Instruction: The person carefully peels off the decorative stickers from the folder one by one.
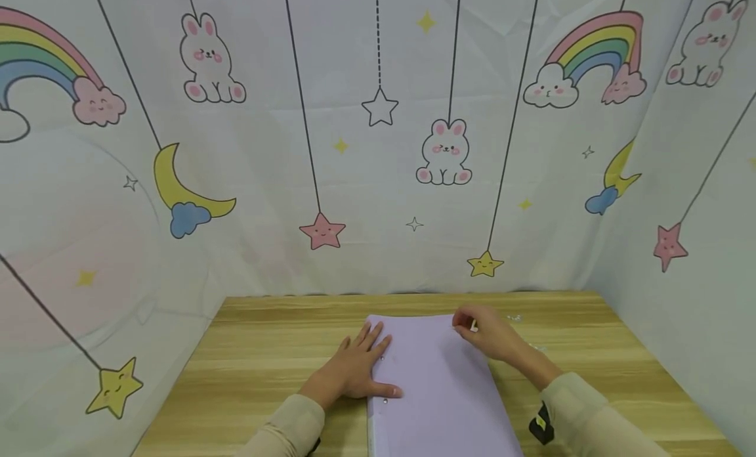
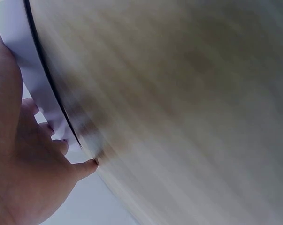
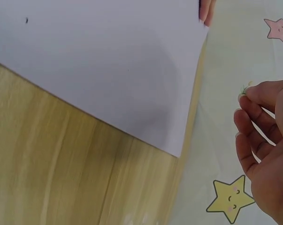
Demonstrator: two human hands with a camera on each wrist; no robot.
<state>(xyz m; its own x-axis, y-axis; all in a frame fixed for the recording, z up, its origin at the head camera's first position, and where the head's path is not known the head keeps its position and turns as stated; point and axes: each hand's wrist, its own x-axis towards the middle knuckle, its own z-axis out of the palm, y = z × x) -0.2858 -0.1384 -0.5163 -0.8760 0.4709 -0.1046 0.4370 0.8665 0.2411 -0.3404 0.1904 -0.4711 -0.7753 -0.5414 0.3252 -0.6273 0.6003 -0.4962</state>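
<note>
A pale purple folder (image 1: 440,398) lies on the wooden table, with two small metal rivets along its left side. My left hand (image 1: 354,366) rests on the folder's upper left edge, fingers spread and thumb across the cover; in the left wrist view the hand (image 2: 31,150) lies along the folder's edge. My right hand (image 1: 487,332) is over the folder's upper right corner. Between its thumb and index finger it pinches a tiny sticker-like piece (image 3: 245,88) with a green and yellow plant print, mostly hidden by the fingertips.
Small clear pieces (image 1: 514,318) lie on the table (image 1: 266,352) right of the folder, partly behind my right hand. A black object (image 1: 540,425) is by the right sleeve. A white cloth (image 1: 378,181) printed with rabbits, stars and rainbows hangs behind the table and at its sides.
</note>
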